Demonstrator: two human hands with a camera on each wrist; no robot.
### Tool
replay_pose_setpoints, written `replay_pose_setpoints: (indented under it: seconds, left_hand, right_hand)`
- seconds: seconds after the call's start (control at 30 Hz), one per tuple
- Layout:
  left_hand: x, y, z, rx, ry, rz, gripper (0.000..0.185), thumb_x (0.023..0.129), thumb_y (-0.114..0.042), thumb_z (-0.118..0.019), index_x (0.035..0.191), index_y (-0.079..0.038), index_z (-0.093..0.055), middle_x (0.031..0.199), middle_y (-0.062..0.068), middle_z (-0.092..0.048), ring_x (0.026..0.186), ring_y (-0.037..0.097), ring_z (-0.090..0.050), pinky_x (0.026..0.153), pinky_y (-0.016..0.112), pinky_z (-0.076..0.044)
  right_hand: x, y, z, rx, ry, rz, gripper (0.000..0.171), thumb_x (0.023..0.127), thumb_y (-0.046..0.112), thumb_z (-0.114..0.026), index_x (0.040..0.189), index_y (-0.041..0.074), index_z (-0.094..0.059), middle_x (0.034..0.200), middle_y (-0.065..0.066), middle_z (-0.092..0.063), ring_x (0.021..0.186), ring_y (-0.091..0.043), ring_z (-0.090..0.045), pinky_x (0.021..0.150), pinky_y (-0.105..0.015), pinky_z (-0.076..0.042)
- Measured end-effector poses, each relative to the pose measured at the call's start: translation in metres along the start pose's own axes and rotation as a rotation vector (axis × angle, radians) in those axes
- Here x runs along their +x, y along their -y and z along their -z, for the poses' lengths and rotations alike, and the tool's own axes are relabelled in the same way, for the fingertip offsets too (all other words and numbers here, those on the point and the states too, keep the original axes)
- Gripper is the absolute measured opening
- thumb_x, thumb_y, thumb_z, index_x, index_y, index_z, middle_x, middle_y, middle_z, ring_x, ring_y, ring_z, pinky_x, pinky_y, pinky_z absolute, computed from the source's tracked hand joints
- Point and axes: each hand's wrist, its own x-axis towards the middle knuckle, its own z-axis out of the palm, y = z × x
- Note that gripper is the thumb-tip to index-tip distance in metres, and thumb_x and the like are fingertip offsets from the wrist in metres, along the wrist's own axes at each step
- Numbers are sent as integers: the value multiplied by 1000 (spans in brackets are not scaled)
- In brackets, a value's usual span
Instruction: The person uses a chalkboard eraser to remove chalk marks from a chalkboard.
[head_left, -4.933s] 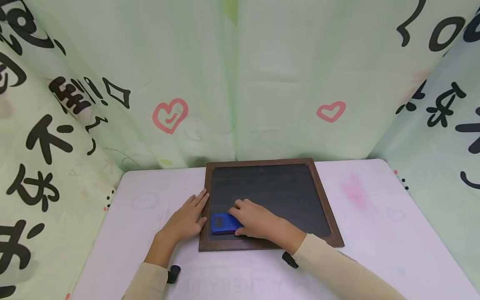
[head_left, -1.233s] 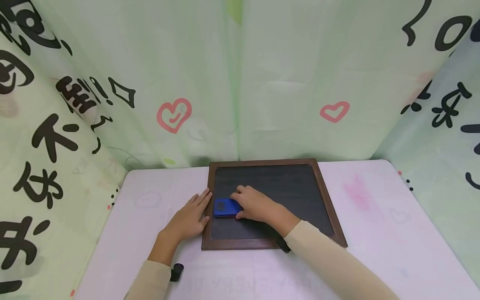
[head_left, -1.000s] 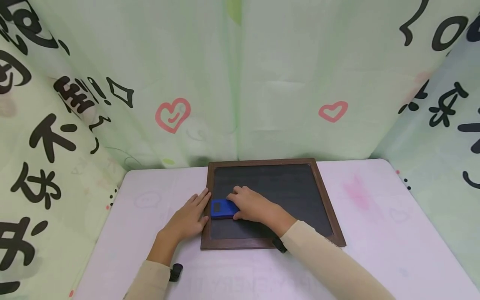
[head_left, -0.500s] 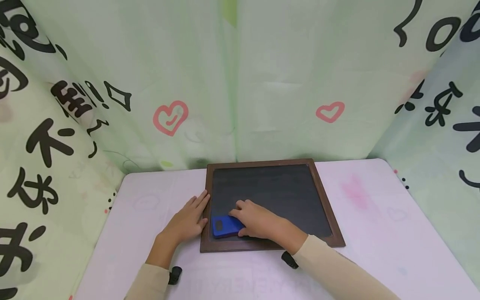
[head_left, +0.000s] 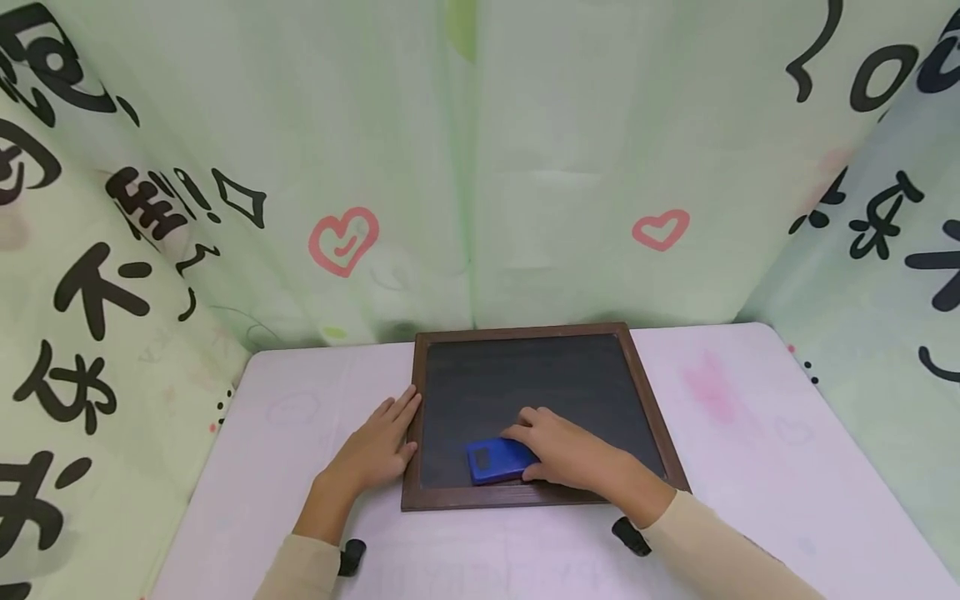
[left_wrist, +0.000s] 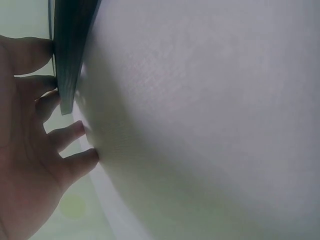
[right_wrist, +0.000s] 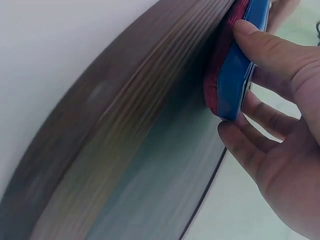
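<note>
A blackboard (head_left: 540, 383) in a brown wooden frame lies on the table. On its lower part, close to the near frame edge, sits a blue chalkboard eraser (head_left: 493, 461). My right hand (head_left: 566, 450) grips the eraser's right end. In the right wrist view, thumb and fingers hold the blue eraser body (right_wrist: 234, 80), whose red felt side (right_wrist: 217, 75) faces the board. My left hand (head_left: 375, 446) has its fingers extended, the tips and thumb touching the left side of the frame; in the left wrist view, they rest at the frame's edge (left_wrist: 72, 55).
The board lies on a pale pinkish-white table (head_left: 757, 467) with rounded far corners. A light green curtain (head_left: 555, 167) with hearts and black characters hangs behind and at both sides. Black wrist cameras (head_left: 632, 537) sit below each sleeve.
The right hand has slid the eraser rightward along the board's lower part, after earlier passes up and down near the left side. The left hand stays at the frame.
</note>
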Motion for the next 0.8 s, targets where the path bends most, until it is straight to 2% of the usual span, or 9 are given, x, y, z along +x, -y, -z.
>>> replay_pose_setpoints:
  seconds: [0.23,0.43,0.8]
  left_hand:
    - [0,-1,0,4,8,0,71,104,-24,-57,165,-7,-24,173,9,-20,157,41,-26,127,53,-29]
    - [-1,-1,-1,11,0,-1,71,104,-25,-57,165,-8,-24,173,8,-20,157,40,-26,127,52,-29]
    - [-2,0,-1,7,-1,0,71,105,-25,-57,165,-8,-24,173,7,-19,157,40,-25,127,52,-29]
  right_hand:
    - [-26,-38,7,32,-47,-64,56,87,24,-85,137,10,-66,118,-6,-62,106,-23,-59,88,-41,-57]
    - [-47,-68,15,28,-81,-148,56,85,23,-86,136,8,-66,121,-11,-62,109,-28,-62,92,-46,-59]
    - [-69,-108,24,1,-119,-212,57,84,17,-86,135,2,-65,123,-18,-62,112,-37,-64,93,-52,-59]
